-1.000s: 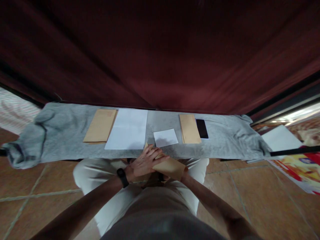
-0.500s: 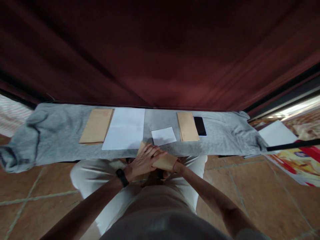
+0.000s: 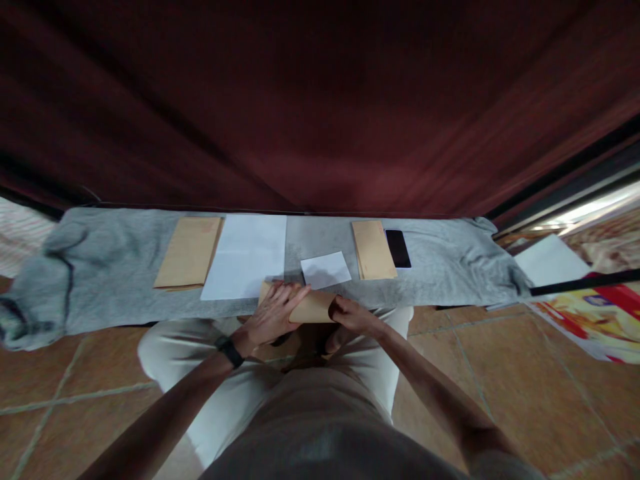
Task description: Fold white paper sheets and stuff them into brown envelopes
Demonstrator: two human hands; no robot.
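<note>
A brown paper envelope [image 3: 315,307] lies at the near edge of the cloth-covered surface, bulging a little, its open end toward the right. My left hand [image 3: 274,315], with a dark watch on the wrist, grips its left part, fingers over the top and thumb along it. At the opening, my right hand [image 3: 354,316] is closed on the envelope's edge; its fingertips are partly hidden in shadow. Just beyond the envelope rests a small white card [image 3: 326,269]. A large white sheet [image 3: 246,257] lies to the left of the card.
A stack of brown envelopes [image 3: 189,253] lies at the left of the grey cloth [image 3: 115,267]. More small envelopes [image 3: 374,251] and a phone [image 3: 398,249] are on the right. A dark red curtain [image 3: 310,120] rises behind. A colourful box [image 3: 595,317] stands at far right.
My right hand has come out of the envelope toward the right and now holds its open edge. The envelope and my left hand have shifted slightly left.
</note>
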